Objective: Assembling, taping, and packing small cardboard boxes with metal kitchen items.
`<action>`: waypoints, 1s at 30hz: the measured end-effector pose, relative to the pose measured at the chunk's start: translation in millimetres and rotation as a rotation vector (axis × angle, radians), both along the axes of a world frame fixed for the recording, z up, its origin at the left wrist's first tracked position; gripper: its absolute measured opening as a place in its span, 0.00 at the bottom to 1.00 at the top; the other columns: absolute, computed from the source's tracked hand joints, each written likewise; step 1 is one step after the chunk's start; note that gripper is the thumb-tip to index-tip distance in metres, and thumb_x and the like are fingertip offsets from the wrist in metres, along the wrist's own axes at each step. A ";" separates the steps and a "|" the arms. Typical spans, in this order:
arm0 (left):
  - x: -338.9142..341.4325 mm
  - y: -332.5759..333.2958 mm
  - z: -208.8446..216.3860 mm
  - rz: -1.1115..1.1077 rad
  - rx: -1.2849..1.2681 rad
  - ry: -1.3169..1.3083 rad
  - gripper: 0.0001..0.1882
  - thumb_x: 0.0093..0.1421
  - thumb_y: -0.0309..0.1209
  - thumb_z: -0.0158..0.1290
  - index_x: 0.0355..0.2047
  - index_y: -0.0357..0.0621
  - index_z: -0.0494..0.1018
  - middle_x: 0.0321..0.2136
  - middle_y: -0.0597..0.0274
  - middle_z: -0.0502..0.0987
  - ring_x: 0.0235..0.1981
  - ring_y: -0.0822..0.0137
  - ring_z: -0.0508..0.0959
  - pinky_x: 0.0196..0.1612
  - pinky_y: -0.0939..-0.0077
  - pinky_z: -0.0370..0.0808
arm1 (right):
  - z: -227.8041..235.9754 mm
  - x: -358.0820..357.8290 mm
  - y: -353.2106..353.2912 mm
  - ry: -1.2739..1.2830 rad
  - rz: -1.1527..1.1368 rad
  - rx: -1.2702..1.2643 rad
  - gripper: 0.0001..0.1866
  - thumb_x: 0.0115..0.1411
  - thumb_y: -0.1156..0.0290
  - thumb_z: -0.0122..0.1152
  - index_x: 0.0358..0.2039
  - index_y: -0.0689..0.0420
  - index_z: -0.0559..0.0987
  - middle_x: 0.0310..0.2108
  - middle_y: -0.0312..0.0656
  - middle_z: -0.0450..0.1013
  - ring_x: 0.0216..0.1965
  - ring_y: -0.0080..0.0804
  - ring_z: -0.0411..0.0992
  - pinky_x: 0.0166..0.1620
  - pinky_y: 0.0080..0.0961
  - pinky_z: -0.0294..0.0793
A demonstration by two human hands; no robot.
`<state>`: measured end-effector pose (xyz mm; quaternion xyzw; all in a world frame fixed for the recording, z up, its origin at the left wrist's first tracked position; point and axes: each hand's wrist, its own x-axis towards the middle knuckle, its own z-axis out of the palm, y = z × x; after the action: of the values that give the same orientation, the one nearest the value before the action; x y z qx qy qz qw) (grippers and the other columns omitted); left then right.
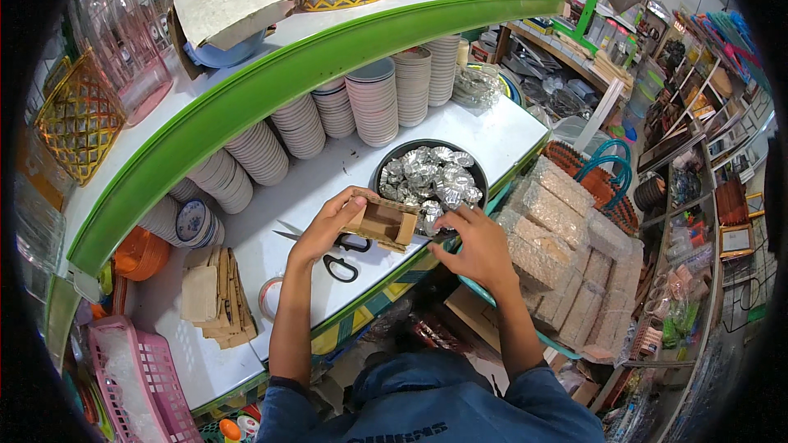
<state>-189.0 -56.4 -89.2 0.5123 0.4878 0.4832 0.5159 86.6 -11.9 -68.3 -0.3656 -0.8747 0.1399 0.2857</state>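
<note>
My left hand [335, 226] is closed around one end of a small brown cardboard box [386, 224], whose open side faces up; its inside looks bare. Beside the box, a black round pan [484, 189] is heaped with small silver fluted tart moulds [431, 172]. Over the pan's near edge, my right hand [476, 244] has its thumb and index finger apart, fingertips close to the nearest moulds. Whether they touch one is hard to see. Black-handled scissors [341, 268] lie partly under the box and my left hand.
Flattened cardboard pieces [215, 295] and a tape roll [271, 297] lie at left on the white shelf. Bowl stacks [373, 102] line its back beneath a green-edged upper shelf [246, 66]. Bubble-wrapped packages [566, 254] fill a container at right; a pink basket [148, 361] stands lower left.
</note>
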 end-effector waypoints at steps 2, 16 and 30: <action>3.1 -1.4 3.0 0.013 0.022 0.061 0.21 0.69 0.48 0.44 0.47 0.43 0.72 0.42 0.64 0.75 0.46 0.73 0.72 0.53 0.76 0.66 | 0.0 -0.6 -2.5 -0.202 -0.010 0.029 0.14 0.47 0.64 0.70 0.35 0.49 0.79 0.33 0.39 0.75 0.37 0.40 0.75 0.39 0.35 0.75; -2.8 -2.7 4.2 -0.020 0.011 0.095 0.19 0.68 0.46 0.47 0.46 0.44 0.74 0.42 0.65 0.75 0.46 0.73 0.72 0.53 0.77 0.66 | -15.7 -24.3 11.3 0.002 0.196 -0.126 0.07 0.54 0.71 0.63 0.34 0.55 0.80 0.30 0.42 0.75 0.32 0.42 0.76 0.36 0.37 0.76; -13.7 -2.1 -5.6 0.026 0.045 0.072 0.19 0.67 0.48 0.48 0.39 0.43 0.73 0.30 0.71 0.70 0.34 0.78 0.68 0.39 0.82 0.66 | -13.2 -40.5 28.7 -0.149 0.136 -0.088 0.07 0.52 0.70 0.65 0.33 0.55 0.82 0.32 0.42 0.72 0.29 0.43 0.75 0.35 0.38 0.75</action>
<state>-202.6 -58.5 -94.8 0.5346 0.5014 0.4819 0.4801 46.1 16.8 -81.5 -0.3272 -0.9092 0.1697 0.1935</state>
